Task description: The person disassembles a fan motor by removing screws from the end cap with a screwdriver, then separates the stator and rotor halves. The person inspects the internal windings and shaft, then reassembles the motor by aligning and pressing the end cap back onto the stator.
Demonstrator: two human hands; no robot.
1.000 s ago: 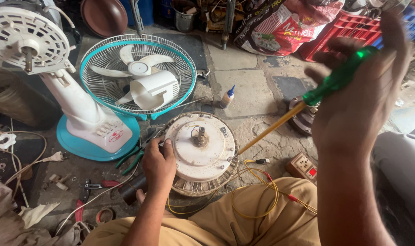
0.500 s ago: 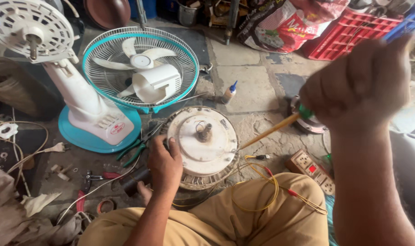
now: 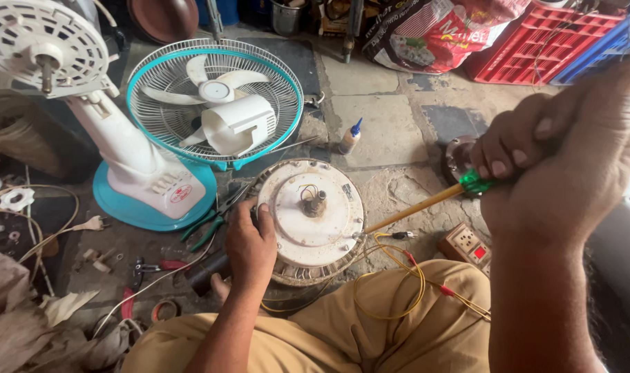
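Fan motor (image 3: 313, 220): left hand (image 3: 251, 243) grips its rim (steadying), right hand (image 3: 560, 162) fisted on the screwdriver (image 3: 425, 205) working an edge screw; turning needs downward pressure.

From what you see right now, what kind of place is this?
Probably a small fan repair workshop, with work done on the floor. A round fan motor lies opened under a screwdriver, a table fan stands nearby, and pliers and loose wires lie around.
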